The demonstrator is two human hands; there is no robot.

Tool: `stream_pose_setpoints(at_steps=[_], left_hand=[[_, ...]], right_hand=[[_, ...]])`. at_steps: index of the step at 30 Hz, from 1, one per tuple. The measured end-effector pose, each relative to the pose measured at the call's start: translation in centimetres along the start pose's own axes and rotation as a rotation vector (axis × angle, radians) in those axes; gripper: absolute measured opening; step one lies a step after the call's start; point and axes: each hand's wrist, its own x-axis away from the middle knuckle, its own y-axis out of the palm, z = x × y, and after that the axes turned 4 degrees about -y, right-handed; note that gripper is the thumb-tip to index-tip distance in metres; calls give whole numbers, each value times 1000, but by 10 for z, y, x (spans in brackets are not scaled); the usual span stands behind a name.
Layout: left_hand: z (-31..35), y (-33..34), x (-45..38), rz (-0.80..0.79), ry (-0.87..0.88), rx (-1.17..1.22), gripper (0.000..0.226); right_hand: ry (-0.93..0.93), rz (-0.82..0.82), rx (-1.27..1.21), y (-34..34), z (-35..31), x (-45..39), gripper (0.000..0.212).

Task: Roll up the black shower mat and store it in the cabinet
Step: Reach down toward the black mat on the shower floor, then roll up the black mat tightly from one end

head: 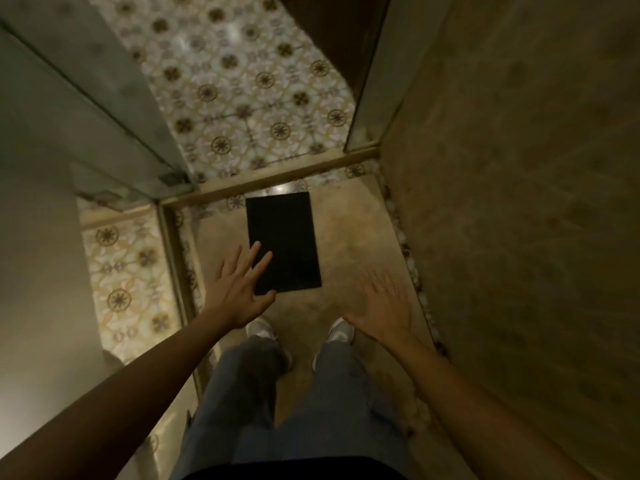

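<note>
The black shower mat [287, 237] lies flat and unrolled on the beige shower floor, just inside the threshold. My left hand [239, 289] is stretched out with fingers spread, its fingertips overlapping the mat's near left corner in the view. My right hand [382, 308] is also spread and empty, to the right of the mat and somewhat blurred. Whether either hand touches the mat cannot be told. No cabinet shows in the view.
A raised threshold strip [277, 181] separates the shower floor from the patterned tile floor [242, 98] beyond. A glass panel [86, 98] stands on the left, a brown tiled wall [519, 202] on the right. My feet in white shoes [341, 330] stand just behind the mat.
</note>
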Motion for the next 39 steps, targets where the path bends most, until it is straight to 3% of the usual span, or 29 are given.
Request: stream_pose_setpoints(at_steps=[10, 17, 20, 23, 27, 34, 39], left_hand=[[-86, 135, -34, -132, 8, 13, 78], [-123, 271, -125, -213, 37, 21, 81], [-133, 338, -176, -251, 94, -19, 82], [-140, 396, -223, -263, 139, -99, 77], [-148, 457, -275, -149, 308, -220, 52], [-159, 539, -336, -214, 508, -94, 59], [-171, 558, -338, 29, 641, 48, 39]], right_hand=[[-88, -219, 110, 84, -46, -105, 102], [-252, -270, 70, 184, -56, -219, 91], [-358, -278, 97, 240, -55, -279, 78], [-456, -273, 200, 295, -45, -328, 51], [-642, -310, 353, 361, -26, -380, 27], [-801, -245, 261, 432, 8, -437, 38], [-963, -102, 203, 452, 28, -451, 26]])
